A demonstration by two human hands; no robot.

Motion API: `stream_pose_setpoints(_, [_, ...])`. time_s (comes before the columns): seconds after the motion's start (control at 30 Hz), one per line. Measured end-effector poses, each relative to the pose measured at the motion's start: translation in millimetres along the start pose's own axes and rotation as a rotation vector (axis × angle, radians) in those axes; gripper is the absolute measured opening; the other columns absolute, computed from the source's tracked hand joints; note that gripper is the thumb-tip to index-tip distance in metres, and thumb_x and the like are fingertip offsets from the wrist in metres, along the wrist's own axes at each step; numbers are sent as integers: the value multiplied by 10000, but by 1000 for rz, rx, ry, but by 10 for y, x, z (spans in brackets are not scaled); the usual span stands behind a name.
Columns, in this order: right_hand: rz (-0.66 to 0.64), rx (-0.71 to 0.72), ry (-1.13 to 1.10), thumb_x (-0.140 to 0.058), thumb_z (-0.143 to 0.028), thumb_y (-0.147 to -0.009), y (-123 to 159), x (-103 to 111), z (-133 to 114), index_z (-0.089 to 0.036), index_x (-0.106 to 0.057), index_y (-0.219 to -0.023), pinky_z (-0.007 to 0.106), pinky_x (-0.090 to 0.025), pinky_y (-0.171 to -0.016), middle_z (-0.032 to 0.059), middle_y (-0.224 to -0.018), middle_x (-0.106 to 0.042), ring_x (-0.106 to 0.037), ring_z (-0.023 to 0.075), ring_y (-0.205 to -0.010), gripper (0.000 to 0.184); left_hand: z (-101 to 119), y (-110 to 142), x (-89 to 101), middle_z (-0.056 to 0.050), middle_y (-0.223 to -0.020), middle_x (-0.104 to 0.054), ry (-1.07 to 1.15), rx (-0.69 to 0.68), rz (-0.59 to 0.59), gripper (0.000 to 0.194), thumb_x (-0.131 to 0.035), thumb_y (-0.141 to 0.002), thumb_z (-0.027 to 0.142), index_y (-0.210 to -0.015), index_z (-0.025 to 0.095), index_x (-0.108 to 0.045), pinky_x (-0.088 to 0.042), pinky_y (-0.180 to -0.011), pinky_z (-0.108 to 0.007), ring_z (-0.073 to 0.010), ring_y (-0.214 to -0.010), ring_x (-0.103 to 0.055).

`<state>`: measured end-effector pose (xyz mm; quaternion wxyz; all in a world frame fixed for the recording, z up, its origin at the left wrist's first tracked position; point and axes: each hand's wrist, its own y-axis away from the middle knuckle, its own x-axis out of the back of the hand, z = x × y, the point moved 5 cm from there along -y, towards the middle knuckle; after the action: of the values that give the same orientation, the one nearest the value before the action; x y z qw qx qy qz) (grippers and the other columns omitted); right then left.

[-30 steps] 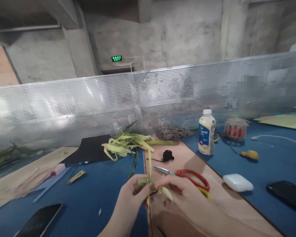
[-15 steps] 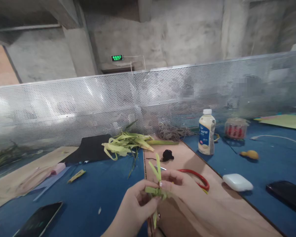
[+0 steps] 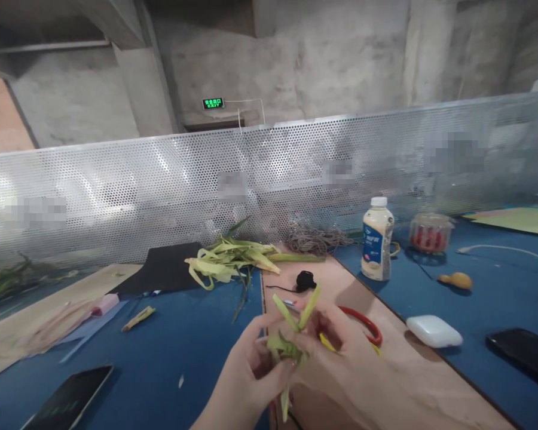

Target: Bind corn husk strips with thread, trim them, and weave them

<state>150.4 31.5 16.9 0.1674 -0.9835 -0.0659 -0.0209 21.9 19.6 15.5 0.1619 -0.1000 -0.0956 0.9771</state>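
Both hands are closed on a small folded piece of green corn husk [image 3: 281,346], held above the tan board. My left hand [image 3: 245,370] pinches its left side between thumb and fingers. My right hand [image 3: 341,349] grips its right side, near where two narrow strips rise in a V. Another strip hangs below toward the board. Just beyond my right hand lie scissors with red handles [image 3: 368,327], partly hidden by it. A small bundle of black thread [image 3: 305,280] rests on the board past the fingers.
A pile of corn husks [image 3: 233,260] lies at the back, beside tangled cord [image 3: 316,239]. To the right stand a milk bottle [image 3: 377,242], a clear tub [image 3: 430,233], a small gourd [image 3: 456,280], a white case [image 3: 434,331] and a black phone [image 3: 526,358]. Another phone [image 3: 69,397] lies left.
The two upright strips have spread wider apart, the right one leaning further right. My right hand has turned slightly and shifted right. Both hands still hold the husk piece.
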Motion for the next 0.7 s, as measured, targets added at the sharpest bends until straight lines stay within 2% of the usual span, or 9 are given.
stream_pose_setpoints(0.13, [-24,60,149,-550,-344,-791,54,2,-91,-213,-511,-1025,243,-433,-620,-10,-742,-546,-527,136,-683,271,34,40,-32,19,-682,-636,63,-86,-18,522,-665,-700,252,-1119,243,-354,-397,-541,-182,-87,-568,-568])
stream_pose_setpoints(0.23, [-27,169,283,-500,-306,-828,82,-8,-157,-235,-490,-1106,257,-461,-659,8,-800,-564,-544,146,-724,288,25,66,-33,-7,-745,-638,-13,-131,-44,462,-640,-717,236,-1122,226,-418,-414,-602,-203,-104,-647,-578])
stream_pose_setpoints(0.33, [-47,294,402,-459,-246,-848,121,-24,-210,-274,-519,-1094,276,-464,-740,20,-873,-559,-544,161,-807,254,-18,75,-28,-56,-888,-646,-138,-109,-67,395,-629,-712,196,-1090,197,-515,-428,-662,-224,-136,-746,-591])
stream_pose_setpoints(0.4, [-83,373,471,-431,-206,-861,149,-35,-250,-299,-502,-1129,258,-461,-757,19,-895,-543,-534,156,-847,292,-39,69,-32,-66,-937,-642,-138,-96,-93,411,-631,-702,196,-1098,194,-518,-437,-703,-246,-162,-803,-595])
stream_pose_setpoints(0.5, [-144,538,622,-379,-150,-875,201,-55,-362,-291,-420,-1228,231,-470,-732,41,-952,-522,-530,141,-854,382,-73,37,-21,-69,-914,-653,-108,-24,-102,393,-622,-708,206,-1081,175,-506,-444,-731,-259,-178,-827,-603])
stream_pose_setpoints(0.6, [-185,694,753,-402,-118,-849,255,-75,-494,-243,-483,-1186,258,-468,-728,73,-1019,-525,-516,160,-869,368,-74,1,12,-69,-885,-661,-143,49,-76,361,-647,-683,193,-1017,153,-517,-444,-746,-253,-177,-818,-612])
stream_pose_setpoints(0.7, [-227,749,743,-457,-111,-828,274,-94,-560,-233,-557,-1100,273,-460,-742,57,-997,-565,-496,169,-883,315,-23,-18,24,-78,-898,-655,-198,50,-84,367,-670,-648,189,-985,133,-535,-438,-758,-252,-190,-845,-604])
